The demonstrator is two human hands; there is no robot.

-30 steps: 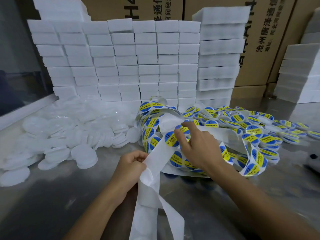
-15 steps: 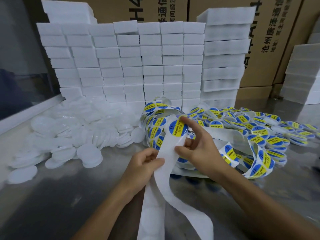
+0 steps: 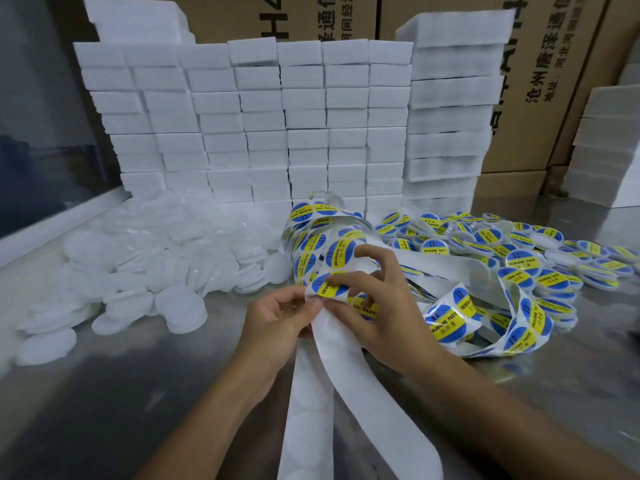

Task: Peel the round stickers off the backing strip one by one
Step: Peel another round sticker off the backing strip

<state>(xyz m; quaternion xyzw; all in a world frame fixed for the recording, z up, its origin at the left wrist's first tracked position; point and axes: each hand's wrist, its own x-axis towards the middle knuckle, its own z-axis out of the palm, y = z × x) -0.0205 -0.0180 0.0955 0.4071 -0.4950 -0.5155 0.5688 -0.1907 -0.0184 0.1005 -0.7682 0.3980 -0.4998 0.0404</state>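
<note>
The left hand [image 3: 277,318] pinched the white backing strip [image 3: 349,382] at table centre, while the right hand [image 3: 375,303] pinched a blue-and-yellow round sticker [image 3: 327,285] on it — the two hands touching. White discs [image 3: 145,271] lay heaped at nine o'clock, stickered ones [image 3: 519,251] at two o'clock — white blocks [image 3: 277,133] stacked at twelve.

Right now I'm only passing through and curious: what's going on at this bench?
A person is peeling round stickers off a backing strip. The left hand pinches the strip at its fold, while the right hand works at the blue and yellow sticker there. Emptied strip trails toward the camera. White lids are heaped on the left, labelled lids on the right, with white blocks stacked behind.
</note>
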